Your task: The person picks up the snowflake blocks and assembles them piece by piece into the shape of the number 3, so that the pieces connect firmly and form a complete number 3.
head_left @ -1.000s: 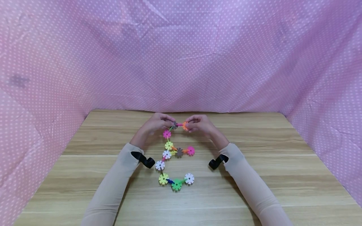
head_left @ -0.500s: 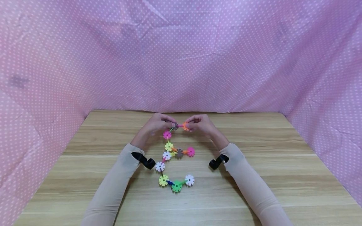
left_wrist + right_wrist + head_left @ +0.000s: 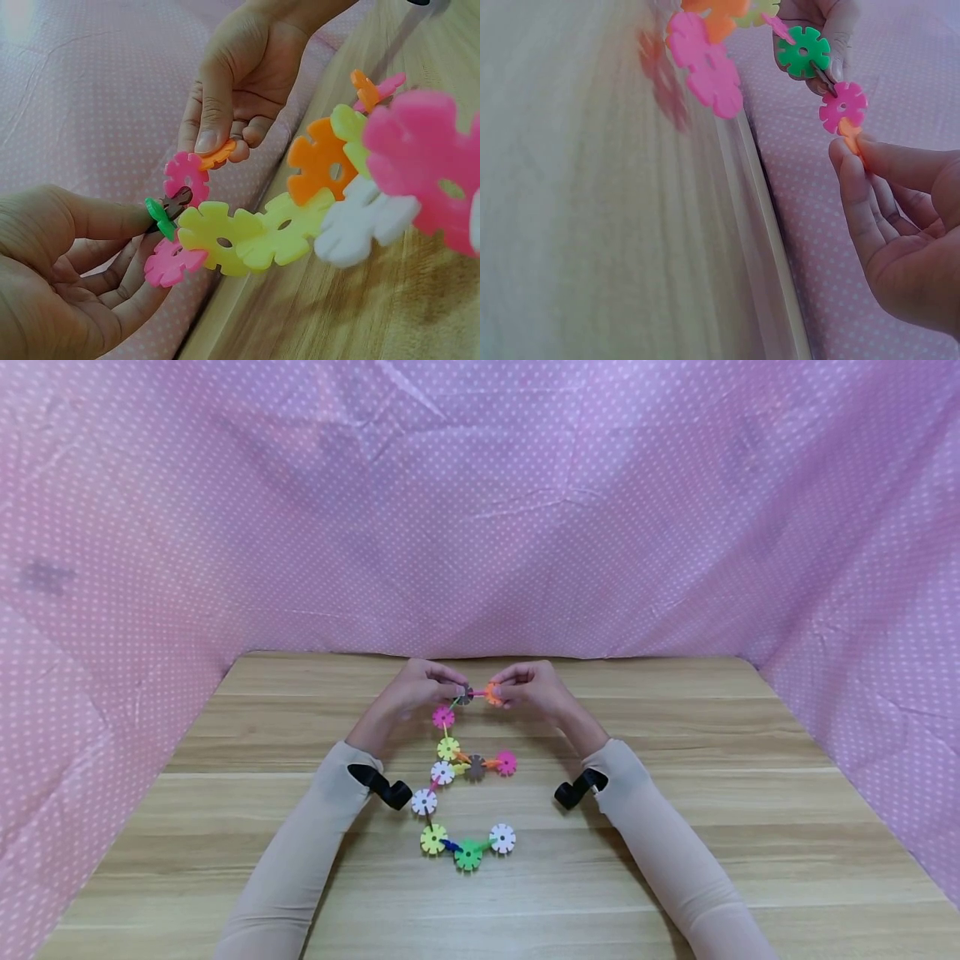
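Note:
Notched, flower-shaped plastic discs are slotted together into one E-shaped chain (image 3: 447,749) in the head view. My left hand (image 3: 416,687) pinches a dark brown disc (image 3: 465,695) at the chain's far left corner, between thumb and fingers. At the end of the far arm, an orange disc (image 3: 492,693) is pinched by my right hand (image 3: 531,687). A pink disc (image 3: 843,107) joins these two, close to a green disc (image 3: 803,52). The middle arm ends in another pink disc (image 3: 506,764), the near arm in a white disc (image 3: 502,838).
Under the chain lies a wood-grain table (image 3: 675,827). Pink dotted cloth (image 3: 480,527) hangs behind it and at both sides. Black straps (image 3: 381,786) sit on both wrists over beige sleeves (image 3: 292,852).
Both hands keep their pinch at nearly the same place. The chain has shifted very slightly toward the near edge since a second ago.

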A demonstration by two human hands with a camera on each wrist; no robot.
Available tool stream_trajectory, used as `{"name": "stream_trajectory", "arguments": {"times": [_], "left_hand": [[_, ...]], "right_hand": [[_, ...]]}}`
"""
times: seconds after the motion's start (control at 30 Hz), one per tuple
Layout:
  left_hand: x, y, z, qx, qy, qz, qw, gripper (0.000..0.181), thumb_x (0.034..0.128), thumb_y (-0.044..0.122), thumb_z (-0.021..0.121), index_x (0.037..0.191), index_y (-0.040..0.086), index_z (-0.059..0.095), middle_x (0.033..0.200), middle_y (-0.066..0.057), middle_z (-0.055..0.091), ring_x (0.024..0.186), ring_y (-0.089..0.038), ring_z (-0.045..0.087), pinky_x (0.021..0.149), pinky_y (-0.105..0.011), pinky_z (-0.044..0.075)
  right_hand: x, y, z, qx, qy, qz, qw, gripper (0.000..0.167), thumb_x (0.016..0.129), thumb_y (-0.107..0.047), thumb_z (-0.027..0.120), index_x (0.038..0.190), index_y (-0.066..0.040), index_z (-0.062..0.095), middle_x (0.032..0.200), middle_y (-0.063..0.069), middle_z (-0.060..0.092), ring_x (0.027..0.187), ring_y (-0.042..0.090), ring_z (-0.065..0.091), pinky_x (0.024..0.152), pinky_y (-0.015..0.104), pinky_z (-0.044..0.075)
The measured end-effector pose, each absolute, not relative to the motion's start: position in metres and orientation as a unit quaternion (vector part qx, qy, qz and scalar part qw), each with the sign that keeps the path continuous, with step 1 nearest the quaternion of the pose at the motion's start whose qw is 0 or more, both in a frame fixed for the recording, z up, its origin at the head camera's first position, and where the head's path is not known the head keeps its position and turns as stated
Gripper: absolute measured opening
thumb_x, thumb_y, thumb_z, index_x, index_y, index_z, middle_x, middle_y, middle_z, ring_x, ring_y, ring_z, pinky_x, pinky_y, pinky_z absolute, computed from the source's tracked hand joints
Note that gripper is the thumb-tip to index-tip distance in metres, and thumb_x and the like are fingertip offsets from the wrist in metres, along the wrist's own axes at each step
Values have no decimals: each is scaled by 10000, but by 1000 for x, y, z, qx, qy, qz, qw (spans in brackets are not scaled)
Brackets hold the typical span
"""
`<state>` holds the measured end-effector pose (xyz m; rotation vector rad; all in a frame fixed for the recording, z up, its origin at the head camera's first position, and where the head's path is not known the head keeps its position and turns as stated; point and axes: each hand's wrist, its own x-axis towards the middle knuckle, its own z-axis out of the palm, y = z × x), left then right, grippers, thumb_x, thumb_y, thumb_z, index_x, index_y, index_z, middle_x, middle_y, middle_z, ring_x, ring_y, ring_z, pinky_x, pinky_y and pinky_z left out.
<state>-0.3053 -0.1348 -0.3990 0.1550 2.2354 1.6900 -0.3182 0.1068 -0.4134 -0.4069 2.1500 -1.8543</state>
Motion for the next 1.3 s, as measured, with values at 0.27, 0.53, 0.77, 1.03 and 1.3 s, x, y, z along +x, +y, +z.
{"name": "stream_trajectory", "arguments": {"times": [0.27, 0.53, 0.77, 1.03, 1.3], "left_hand": [[-306, -135, -398, 55, 787, 592, 167, 238, 957, 40, 673, 1186, -12, 711, 1147, -190, 743, 930, -172, 730, 990, -405, 580], [-304, -133, -396, 65, 785, 597, 153, 246, 948, 20, 674, 1186, -37, 701, 1143, -204, 741, 918, -172, 730, 987, -416, 581], [-301, -129, -396, 55, 789, 595, 141, 198, 959, 26, 663, 1144, -10, 725, 1112, -181, 745, 930, -207, 714, 993, -452, 568], [-303, -126, -399, 71, 790, 596, 122, 197, 951, 2, 665, 1134, -45, 722, 1052, -183, 726, 867, -206, 692, 863, -406, 608], [-301, -127, -397, 68, 787, 600, 128, 185, 962, 46, 667, 1126, -4, 735, 1114, -181, 741, 942, -218, 706, 977, -459, 573]], "right_hand": [[-319, 108, -413, -141, 740, -644, 136, 257, 890, 60, 723, 1128, 139, 669, 819, 5, 744, 714, 121, 703, 701, 298, 630], [-318, 107, -409, -155, 744, -639, 120, 234, 883, 70, 725, 1100, 144, 676, 817, 6, 750, 701, 119, 700, 713, 339, 638], [-317, 106, -407, -167, 746, -635, 107, 217, 878, 73, 732, 1070, 158, 680, 821, 25, 754, 690, 113, 700, 658, 259, 623], [-316, 110, -407, -178, 736, -645, 98, 206, 884, 72, 725, 1061, 168, 680, 824, 29, 760, 689, 119, 709, 665, 290, 632], [-316, 109, -405, -179, 735, -647, 98, 198, 886, 79, 717, 1055, 173, 677, 817, 21, 755, 690, 121, 706, 650, 265, 622]]}}
